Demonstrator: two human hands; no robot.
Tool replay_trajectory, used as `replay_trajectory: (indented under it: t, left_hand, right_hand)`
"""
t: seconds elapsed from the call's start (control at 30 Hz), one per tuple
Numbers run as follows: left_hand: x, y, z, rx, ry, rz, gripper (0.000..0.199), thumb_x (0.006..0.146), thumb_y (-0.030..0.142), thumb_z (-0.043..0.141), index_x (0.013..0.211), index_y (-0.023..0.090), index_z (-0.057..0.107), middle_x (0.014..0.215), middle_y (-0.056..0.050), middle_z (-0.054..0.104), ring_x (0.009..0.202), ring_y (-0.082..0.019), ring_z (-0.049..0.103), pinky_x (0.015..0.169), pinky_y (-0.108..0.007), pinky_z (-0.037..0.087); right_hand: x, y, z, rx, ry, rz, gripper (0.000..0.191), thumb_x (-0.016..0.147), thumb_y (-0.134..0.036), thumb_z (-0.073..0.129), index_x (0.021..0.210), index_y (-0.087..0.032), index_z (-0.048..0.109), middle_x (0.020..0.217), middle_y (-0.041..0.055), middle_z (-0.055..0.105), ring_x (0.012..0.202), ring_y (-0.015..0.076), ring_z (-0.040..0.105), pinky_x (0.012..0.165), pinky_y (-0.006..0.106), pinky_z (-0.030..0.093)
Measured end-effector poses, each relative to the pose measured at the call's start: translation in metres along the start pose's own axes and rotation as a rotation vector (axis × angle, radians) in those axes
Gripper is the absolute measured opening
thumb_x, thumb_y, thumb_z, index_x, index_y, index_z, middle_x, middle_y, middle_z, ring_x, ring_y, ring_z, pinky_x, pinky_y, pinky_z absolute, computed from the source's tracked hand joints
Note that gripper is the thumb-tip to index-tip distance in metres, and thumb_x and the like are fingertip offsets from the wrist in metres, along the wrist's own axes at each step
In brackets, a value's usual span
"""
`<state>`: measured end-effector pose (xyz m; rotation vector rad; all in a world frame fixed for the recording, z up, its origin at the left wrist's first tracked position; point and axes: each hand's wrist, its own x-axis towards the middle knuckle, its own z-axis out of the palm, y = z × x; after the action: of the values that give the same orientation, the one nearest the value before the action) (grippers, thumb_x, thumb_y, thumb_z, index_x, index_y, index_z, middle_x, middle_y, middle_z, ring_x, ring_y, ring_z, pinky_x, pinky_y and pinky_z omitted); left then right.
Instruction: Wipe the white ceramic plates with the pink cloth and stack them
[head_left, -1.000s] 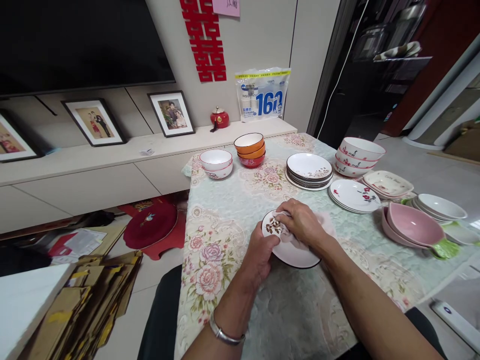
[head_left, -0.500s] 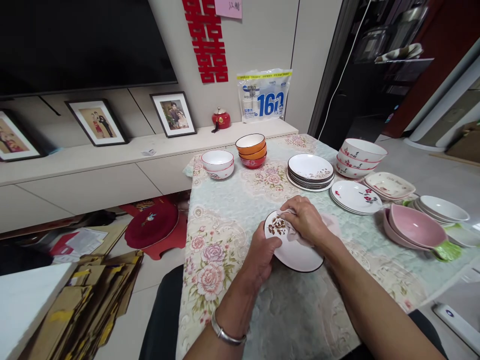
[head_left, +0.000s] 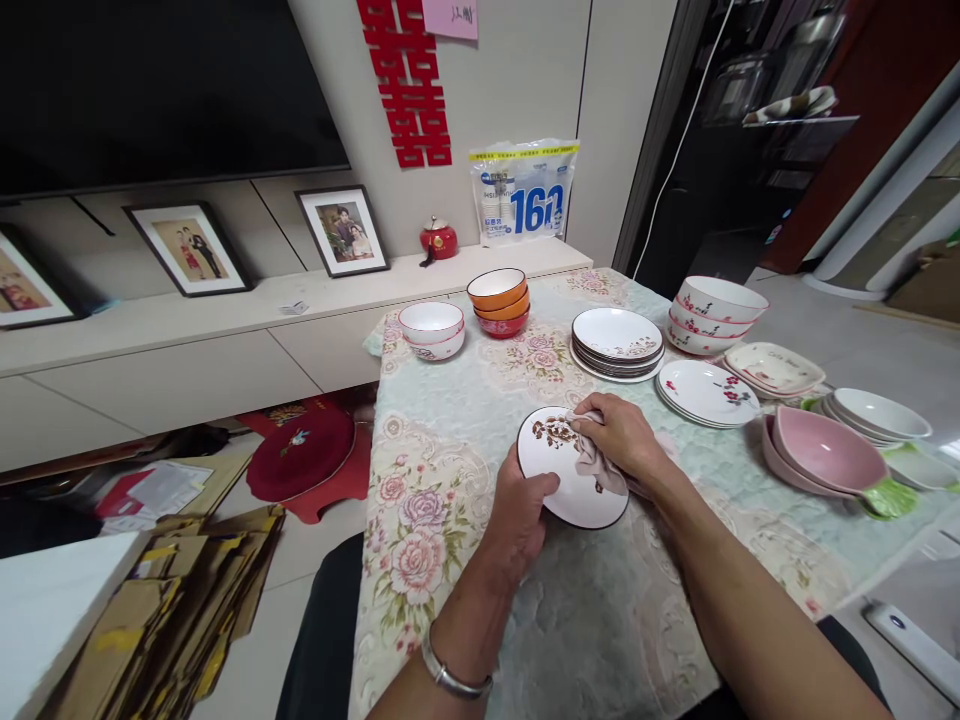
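A white plate [head_left: 574, 495] with a dark rim and brown flower print is held up over the table, tilted toward me. My left hand [head_left: 526, 500] grips its left edge, thumb on the face and the other fingers underneath. A pale pinkish cloth [head_left: 596, 462] is bunched in my right hand [head_left: 619, 435], closed on it and pressed against the plate's right side. Beyond my hands stands a stack of similar dark-rimmed plates [head_left: 616, 335]. Beside it, to the right, lie small white plates with red flowers [head_left: 705, 392].
The floral tablecloth [head_left: 420, 500] also bears white bowls [head_left: 433, 325], orange and red bowls [head_left: 499, 295], flowered bowls [head_left: 720, 305], squarish dishes [head_left: 776, 368], pink leaf-handled bowls [head_left: 829, 450] and pale bowls [head_left: 877, 412]. A red stool [head_left: 304, 455] and flattened cardboard [head_left: 165, 600] are left of the table.
The plate has shifted slightly left and up and shows more of its face. My right hand with the cloth has moved a little to the right across it.
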<state>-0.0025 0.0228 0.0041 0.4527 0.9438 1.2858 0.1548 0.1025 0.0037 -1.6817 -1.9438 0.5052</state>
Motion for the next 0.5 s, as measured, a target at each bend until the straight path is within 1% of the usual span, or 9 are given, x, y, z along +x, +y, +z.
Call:
replay_trajectory:
  t: [0.1,0.17,0.23,0.3,0.37,0.43,0.5]
  left_hand:
    - [-0.001,0.0,0.0,0.015,-0.054,-0.01,0.067,0.046,0.005,0.059,0.112,0.014,0.063,0.093,-0.009,0.075,0.081,-0.025,0.068,0.07,-0.032,0.051]
    - [-0.002,0.0,-0.001,0.032,-0.095,-0.02,0.067,0.046,0.005,0.058,0.112,0.013,0.063,0.091,-0.008,0.075,0.079,-0.024,0.067,0.067,-0.029,0.05]
    - [-0.003,-0.001,-0.001,0.057,-0.13,-0.022,0.065,0.046,0.003,0.057,0.111,0.014,0.063,0.088,-0.006,0.074,0.074,-0.02,0.065,0.063,-0.027,0.048]
    - [-0.003,-0.003,-0.001,0.081,-0.148,-0.015,0.062,0.047,0.002,0.056,0.106,0.015,0.064,0.085,-0.004,0.073,0.07,-0.018,0.063,0.06,-0.025,0.045]
    - [-0.003,-0.004,-0.002,0.097,-0.155,-0.004,0.057,0.048,0.002,0.057,0.102,0.015,0.063,0.084,-0.003,0.072,0.068,-0.017,0.062,0.059,-0.024,0.044]
    - [-0.002,-0.004,-0.003,0.105,-0.164,-0.005,0.056,0.049,0.002,0.058,0.102,0.016,0.063,0.083,-0.003,0.072,0.068,-0.017,0.063,0.058,-0.024,0.044]
    - [-0.001,-0.003,-0.003,0.107,-0.167,-0.013,0.059,0.048,0.003,0.057,0.106,0.016,0.063,0.084,-0.003,0.072,0.069,-0.018,0.063,0.059,-0.025,0.044]
  right_hand:
    - [-0.002,-0.004,0.002,-0.108,0.107,-0.064,0.013,0.081,-0.026,0.063,0.088,-0.019,0.07,0.089,0.0083,0.063,0.092,0.025,0.055,0.08,0.034,0.039]
    - [-0.005,-0.011,0.004,-0.055,0.127,-0.112,0.012,0.082,-0.025,0.063,0.09,-0.018,0.07,0.09,0.0077,0.063,0.091,0.024,0.056,0.08,0.033,0.04]
    - [-0.01,-0.021,0.008,0.079,0.074,-0.2,0.009,0.083,-0.022,0.063,0.089,-0.019,0.069,0.09,0.0058,0.064,0.089,0.0212,0.058,0.081,0.031,0.041]
    - [-0.016,-0.033,0.012,0.225,-0.019,-0.311,0.006,0.083,-0.02,0.064,0.086,-0.02,0.069,0.089,0.0037,0.065,0.088,0.0186,0.059,0.081,0.029,0.043]
    - [-0.019,-0.041,0.016,0.324,-0.105,-0.4,0.006,0.085,-0.02,0.063,0.085,-0.021,0.069,0.088,0.0022,0.064,0.086,0.0166,0.06,0.08,0.027,0.044]
    - [-0.019,-0.041,0.016,0.353,-0.131,-0.416,0.006,0.085,-0.02,0.063,0.086,-0.021,0.069,0.089,0.0015,0.065,0.085,0.0155,0.06,0.078,0.026,0.044]
    - [-0.015,-0.033,0.014,0.289,-0.072,-0.345,0.006,0.084,-0.02,0.064,0.088,-0.021,0.069,0.09,0.0016,0.065,0.086,0.0162,0.06,0.079,0.027,0.043]
